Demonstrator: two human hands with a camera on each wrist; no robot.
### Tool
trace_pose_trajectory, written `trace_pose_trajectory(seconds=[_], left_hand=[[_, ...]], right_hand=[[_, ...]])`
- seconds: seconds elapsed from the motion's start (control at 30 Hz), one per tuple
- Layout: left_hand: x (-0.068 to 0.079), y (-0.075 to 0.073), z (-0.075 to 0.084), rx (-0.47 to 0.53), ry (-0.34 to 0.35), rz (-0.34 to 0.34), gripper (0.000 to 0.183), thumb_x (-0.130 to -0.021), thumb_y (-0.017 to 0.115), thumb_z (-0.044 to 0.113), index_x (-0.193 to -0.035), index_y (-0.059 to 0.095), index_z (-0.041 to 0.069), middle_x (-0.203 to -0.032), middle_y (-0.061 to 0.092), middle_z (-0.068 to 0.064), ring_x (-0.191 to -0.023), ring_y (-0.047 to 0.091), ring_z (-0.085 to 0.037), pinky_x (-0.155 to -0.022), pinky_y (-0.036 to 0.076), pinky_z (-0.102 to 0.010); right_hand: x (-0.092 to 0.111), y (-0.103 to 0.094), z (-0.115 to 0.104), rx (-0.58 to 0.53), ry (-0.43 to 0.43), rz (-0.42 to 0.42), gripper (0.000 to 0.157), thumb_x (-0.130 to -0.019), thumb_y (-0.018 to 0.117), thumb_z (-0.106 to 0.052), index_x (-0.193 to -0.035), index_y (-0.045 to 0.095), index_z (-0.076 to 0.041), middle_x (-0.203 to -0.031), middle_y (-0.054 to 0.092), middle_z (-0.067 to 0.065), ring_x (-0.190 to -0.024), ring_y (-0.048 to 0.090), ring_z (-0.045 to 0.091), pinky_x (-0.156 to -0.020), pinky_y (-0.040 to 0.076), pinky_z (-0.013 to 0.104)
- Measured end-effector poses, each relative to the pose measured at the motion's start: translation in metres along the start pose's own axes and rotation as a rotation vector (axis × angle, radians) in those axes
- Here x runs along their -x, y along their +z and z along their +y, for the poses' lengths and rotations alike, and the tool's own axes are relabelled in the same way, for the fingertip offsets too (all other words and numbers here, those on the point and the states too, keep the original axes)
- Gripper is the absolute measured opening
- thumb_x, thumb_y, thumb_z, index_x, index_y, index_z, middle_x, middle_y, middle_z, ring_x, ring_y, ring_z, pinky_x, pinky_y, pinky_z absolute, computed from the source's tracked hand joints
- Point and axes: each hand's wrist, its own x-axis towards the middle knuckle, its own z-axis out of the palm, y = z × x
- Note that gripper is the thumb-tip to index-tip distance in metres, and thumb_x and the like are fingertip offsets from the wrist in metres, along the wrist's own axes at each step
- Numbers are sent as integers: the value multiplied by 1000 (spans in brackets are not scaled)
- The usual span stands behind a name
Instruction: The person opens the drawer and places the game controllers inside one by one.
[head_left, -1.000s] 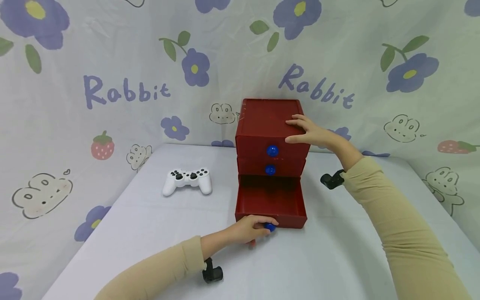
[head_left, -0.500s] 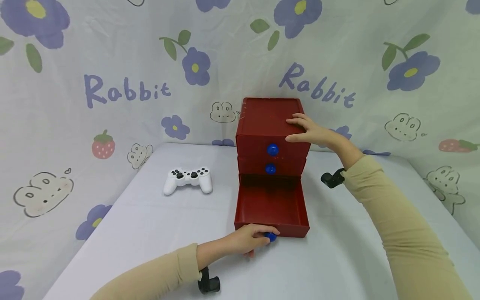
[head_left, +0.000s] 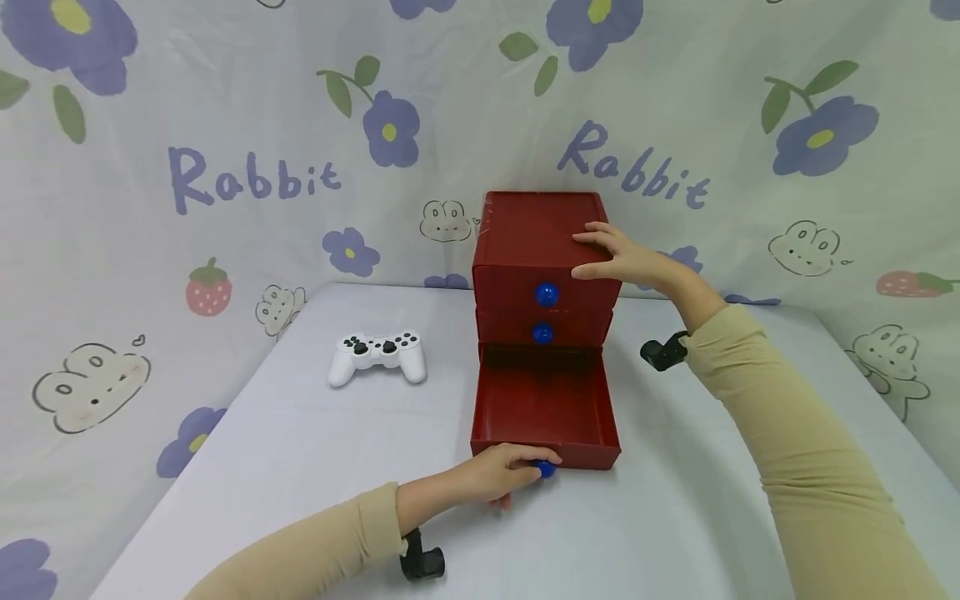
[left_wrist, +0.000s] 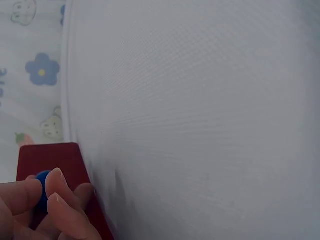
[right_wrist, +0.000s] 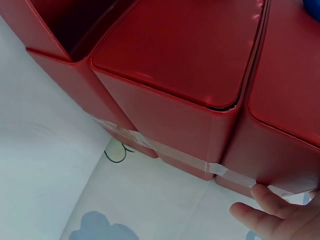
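Observation:
A red cabinet with three stacked drawers stands on the table, and its bottom drawer is pulled out with nothing inside. My left hand pinches the round blue knob on that drawer's front. The left wrist view shows thumb and fingertips around the blue knob. My right hand rests spread over the cabinet's top right edge, thumb at the front corner. In the right wrist view, its fingers are by the cabinet's side. The upper two drawers are closed, each with a blue knob.
A white game controller lies left of the cabinet on the white tabletop. Close behind the cabinet hangs a printed cloth backdrop. Clear tape runs across the cabinet's side.
My left hand has drawn the bottom drawer a little further out toward me, mostly in the first half second. The right hand keeps its place on the cabinet.

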Motion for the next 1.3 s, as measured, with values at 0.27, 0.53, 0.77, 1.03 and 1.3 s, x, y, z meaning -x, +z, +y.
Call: trace_pose_trajectory(seconds=[0.27,0.53,0.77,1.03,1.3], left_hand=[[-2,0,2,-7,4,-1,27,-95,49,18,-119,60,27,-49,30,4,-36,40,-13,-38,37,-19],[0,0,2,-5,-10,14,27,-94,50,19,-118,60,26,-49,29,4,-35,38,-13,-38,36,-18],[4,6,3,25,-18,34,26,-94,51,20,-117,61,28,-50,29,3,-34,35,-14,-37,33,-19],[11,9,6,57,-21,5,27,-94,51,18,-118,61,25,-71,59,7,-35,29,-12,-39,31,-19],[20,6,12,7,-15,-29,37,-93,53,27,-129,52,28,-70,51,6,-39,34,-11,-43,34,-19]], right_hand=[[2,-2,1,-6,8,-1,75,-84,58,-39,-146,22,-15,-154,-3,3,-139,-3,31,-104,12,62],[1,-1,0,-9,14,1,75,-84,59,-40,-146,23,-16,-154,-3,3,-139,-3,31,-104,12,62],[2,-1,-1,-9,8,-1,75,-84,59,-39,-146,23,-15,-154,-3,3,-139,-3,31,-104,11,62],[-1,0,1,-17,-1,-5,76,-84,59,-39,-146,23,-14,-154,-2,4,-139,-3,31,-104,11,62],[-1,0,0,-19,0,-6,76,-84,59,-39,-146,23,-14,-154,-3,4,-139,-3,31,-104,11,62]])
